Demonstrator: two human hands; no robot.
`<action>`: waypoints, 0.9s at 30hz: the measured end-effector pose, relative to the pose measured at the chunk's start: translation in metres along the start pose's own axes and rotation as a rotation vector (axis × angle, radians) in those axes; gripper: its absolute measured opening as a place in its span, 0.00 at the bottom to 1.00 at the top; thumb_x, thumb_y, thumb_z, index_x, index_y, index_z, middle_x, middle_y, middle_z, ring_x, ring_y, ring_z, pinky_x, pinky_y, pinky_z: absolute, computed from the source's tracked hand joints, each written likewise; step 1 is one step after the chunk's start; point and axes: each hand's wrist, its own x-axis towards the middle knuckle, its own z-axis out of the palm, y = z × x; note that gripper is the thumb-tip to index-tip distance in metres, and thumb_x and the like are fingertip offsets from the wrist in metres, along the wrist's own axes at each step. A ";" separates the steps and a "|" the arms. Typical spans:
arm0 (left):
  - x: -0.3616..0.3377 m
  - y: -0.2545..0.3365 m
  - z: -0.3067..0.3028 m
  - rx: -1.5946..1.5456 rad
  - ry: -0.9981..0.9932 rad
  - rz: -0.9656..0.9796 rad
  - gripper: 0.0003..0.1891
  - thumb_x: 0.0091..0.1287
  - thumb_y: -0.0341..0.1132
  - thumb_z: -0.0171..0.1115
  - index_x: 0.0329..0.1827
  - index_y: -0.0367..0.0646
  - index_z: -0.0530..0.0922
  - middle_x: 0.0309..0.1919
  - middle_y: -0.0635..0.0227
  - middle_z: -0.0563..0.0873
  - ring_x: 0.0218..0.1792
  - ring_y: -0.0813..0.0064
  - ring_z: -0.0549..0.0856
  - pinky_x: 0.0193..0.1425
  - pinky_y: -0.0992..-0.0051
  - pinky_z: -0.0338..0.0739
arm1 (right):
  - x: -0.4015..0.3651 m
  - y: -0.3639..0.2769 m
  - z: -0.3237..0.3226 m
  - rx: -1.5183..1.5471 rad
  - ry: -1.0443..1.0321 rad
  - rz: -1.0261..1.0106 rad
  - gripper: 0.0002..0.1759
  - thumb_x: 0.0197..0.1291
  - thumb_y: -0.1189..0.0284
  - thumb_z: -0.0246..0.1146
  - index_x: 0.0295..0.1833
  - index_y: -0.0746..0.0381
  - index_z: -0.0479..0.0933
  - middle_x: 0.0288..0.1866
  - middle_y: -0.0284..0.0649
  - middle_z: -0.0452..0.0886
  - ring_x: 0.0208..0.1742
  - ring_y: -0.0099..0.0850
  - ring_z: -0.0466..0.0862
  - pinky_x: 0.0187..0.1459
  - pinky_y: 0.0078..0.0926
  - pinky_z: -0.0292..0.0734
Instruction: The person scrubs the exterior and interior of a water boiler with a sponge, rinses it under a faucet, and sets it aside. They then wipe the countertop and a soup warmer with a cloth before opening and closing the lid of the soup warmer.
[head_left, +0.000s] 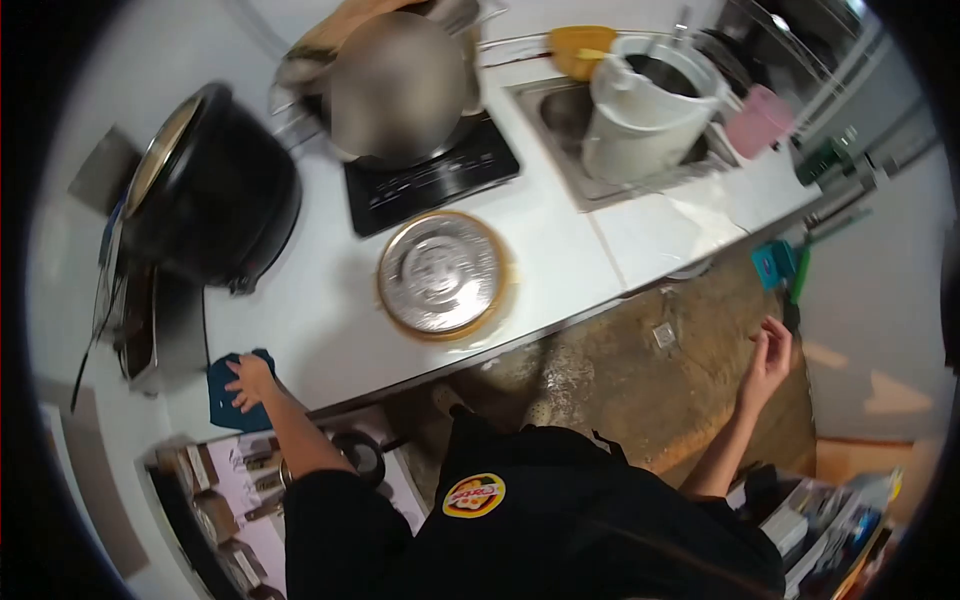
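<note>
Our left hand (250,380) lies spread flat on the blue cloth (222,405), gripping nothing, and our right hand (768,355) hangs loose and empty. A wide swipe could knock that metal lid (440,272) off the counter (320,310).

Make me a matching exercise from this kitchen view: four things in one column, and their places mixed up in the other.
Things
1. cloth
2. pot
3. jug
4. lid

Places
A. in the sink
B. on the counter, in front of the hob
C. under the left hand
D. on the hob

Pairs: 1-C, 2-D, 3-A, 4-B
</note>
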 end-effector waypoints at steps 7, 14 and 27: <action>-0.169 0.039 -0.039 -0.111 -0.157 0.544 0.26 0.67 0.50 0.41 0.71 0.73 0.58 0.74 0.67 0.53 0.71 0.42 0.52 0.70 0.42 0.43 | 0.012 0.019 -0.005 0.033 -0.080 0.103 0.09 0.59 0.80 0.56 0.45 0.66 0.77 0.38 0.37 0.76 0.37 0.24 0.75 0.41 0.20 0.72; -0.198 0.052 -0.064 -0.324 -0.056 0.838 0.19 0.59 0.37 0.50 0.54 0.56 0.78 0.56 0.65 0.76 0.56 0.58 0.73 0.61 0.57 0.64 | 0.030 0.029 -0.016 -0.157 -0.117 -0.033 0.09 0.55 0.80 0.57 0.43 0.66 0.76 0.38 0.41 0.77 0.35 0.31 0.75 0.40 0.24 0.72; -0.179 0.121 -0.149 -1.815 -0.088 0.378 0.16 0.46 0.31 0.54 0.33 0.25 0.78 0.33 0.47 0.83 0.29 0.55 0.84 0.35 0.62 0.85 | -0.051 0.167 -0.059 -0.429 -0.267 0.440 0.08 0.53 0.78 0.58 0.40 0.68 0.75 0.32 0.48 0.77 0.28 0.34 0.77 0.34 0.29 0.73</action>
